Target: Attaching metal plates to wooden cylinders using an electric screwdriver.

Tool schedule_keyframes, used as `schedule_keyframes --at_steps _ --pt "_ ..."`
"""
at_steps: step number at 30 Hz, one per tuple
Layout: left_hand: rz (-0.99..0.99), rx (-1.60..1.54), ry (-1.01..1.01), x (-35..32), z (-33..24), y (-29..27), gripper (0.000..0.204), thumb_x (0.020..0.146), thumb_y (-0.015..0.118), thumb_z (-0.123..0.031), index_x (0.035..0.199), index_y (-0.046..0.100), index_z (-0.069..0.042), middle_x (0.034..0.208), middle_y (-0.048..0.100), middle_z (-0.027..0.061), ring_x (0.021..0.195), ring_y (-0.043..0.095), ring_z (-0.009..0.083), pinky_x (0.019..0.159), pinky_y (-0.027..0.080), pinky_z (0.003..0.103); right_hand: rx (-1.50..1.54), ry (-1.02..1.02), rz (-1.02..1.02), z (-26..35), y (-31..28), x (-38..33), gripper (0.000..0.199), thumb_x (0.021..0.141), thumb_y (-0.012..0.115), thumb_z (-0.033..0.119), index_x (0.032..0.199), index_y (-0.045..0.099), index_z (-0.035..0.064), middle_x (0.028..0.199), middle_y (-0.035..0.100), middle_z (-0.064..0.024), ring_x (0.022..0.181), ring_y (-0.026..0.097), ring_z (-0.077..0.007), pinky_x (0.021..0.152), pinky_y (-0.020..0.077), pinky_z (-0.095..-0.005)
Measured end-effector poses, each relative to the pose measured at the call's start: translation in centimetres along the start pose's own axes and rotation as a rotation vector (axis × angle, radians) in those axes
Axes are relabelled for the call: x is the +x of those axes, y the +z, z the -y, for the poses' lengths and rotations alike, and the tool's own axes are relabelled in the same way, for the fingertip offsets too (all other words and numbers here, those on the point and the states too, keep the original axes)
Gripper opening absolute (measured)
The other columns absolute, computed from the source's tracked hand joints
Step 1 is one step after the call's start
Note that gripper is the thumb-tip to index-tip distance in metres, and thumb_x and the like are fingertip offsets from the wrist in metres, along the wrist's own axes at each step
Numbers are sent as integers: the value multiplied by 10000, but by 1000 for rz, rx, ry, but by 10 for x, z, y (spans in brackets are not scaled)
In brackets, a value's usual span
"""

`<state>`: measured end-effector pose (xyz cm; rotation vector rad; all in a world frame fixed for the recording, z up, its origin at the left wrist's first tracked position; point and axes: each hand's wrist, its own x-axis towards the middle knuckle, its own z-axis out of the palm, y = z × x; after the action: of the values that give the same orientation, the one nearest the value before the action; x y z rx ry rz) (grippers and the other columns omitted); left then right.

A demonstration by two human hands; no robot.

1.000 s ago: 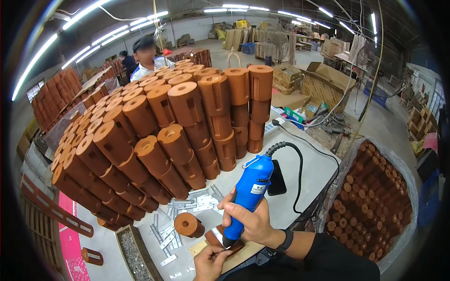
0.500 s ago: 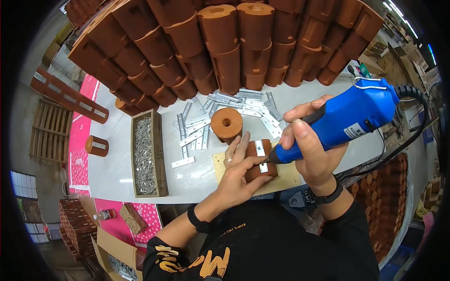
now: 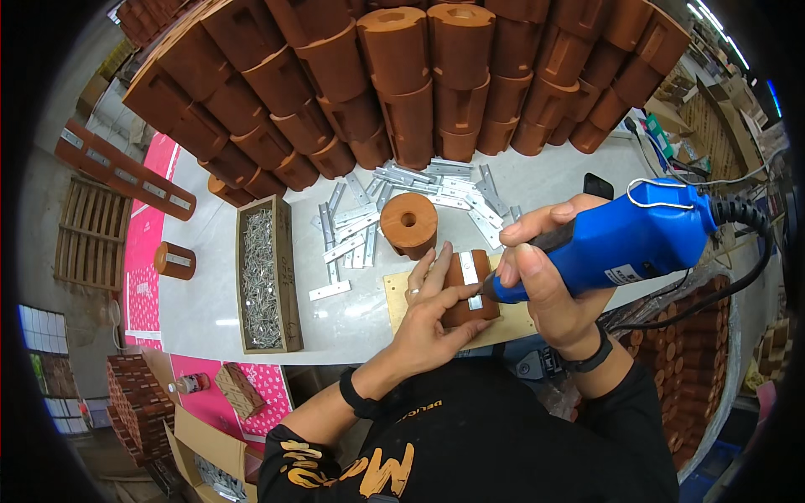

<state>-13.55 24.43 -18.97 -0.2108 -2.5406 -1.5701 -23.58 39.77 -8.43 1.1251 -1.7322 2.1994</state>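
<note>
A brown cylinder lies on its side on a pale wooden board, with a silver metal strip set along its upper face. My left hand is closed around the cylinder's left side, its index finger reaching to the strip. In my right hand is a blue electric screwdriver, held nearly level. Its dark tip points left at the strip beside my left fingertip; whether it touches a screw is hidden. Just behind stands another brown cylinder, upright with a hole in its top.
Loose metal strips are scattered behind the board. To the left stands a long wooden box of screws. Stacked brown cylinders wall off the table's far side. A black cable trails from the screwdriver at the right.
The screwdriver's rear end has dropped, so the tool lies flatter, and my right hand has shifted slightly down. My left hand keeps its hold on the cylinder.
</note>
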Motion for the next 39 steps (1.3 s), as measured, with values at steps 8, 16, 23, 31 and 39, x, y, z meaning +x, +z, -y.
schedule_keyframes --at_steps 8,16,23,31,39 --pt "-14 17 17 0 1 3 491 766 873 -161 1234 730 -127 1663 222 274 1525 176 473 1212 207 528 148 18 -71 1 4 -9 420 881 704 -66 1222 462 -21 1022 679 -153 899 693 -149 807 566 -276" --pt "-93 2 54 5 4 6 489 697 897 -131 1155 726 -111 1591 346 251 1450 297 461 1179 279 517 -319 -43 192 16 0 -4 406 934 610 -51 1215 347 80 904 617 -134 674 619 -139 626 560 -288" --pt "-54 6 27 9 2 0 460 705 891 -141 1127 713 -92 1559 354 245 1428 302 459 1166 288 513 -241 17 123 4 2 -4 341 955 603 -1 1187 368 82 869 598 -126 637 588 -135 629 557 -308" --pt "-28 13 -9 11 -1 -1 440 729 903 -202 1090 701 -55 1536 363 221 1405 327 428 1168 277 498 -39 134 28 2 7 2 329 955 631 32 1172 390 90 851 584 -111 621 586 -133 613 552 -305" --pt "-9 0 38 9 6 0 429 749 876 -211 1110 694 -69 1541 325 226 1420 278 450 1158 270 519 -39 169 -7 -2 11 1 332 952 623 34 1172 378 78 844 570 -117 608 572 -133 606 545 -305"
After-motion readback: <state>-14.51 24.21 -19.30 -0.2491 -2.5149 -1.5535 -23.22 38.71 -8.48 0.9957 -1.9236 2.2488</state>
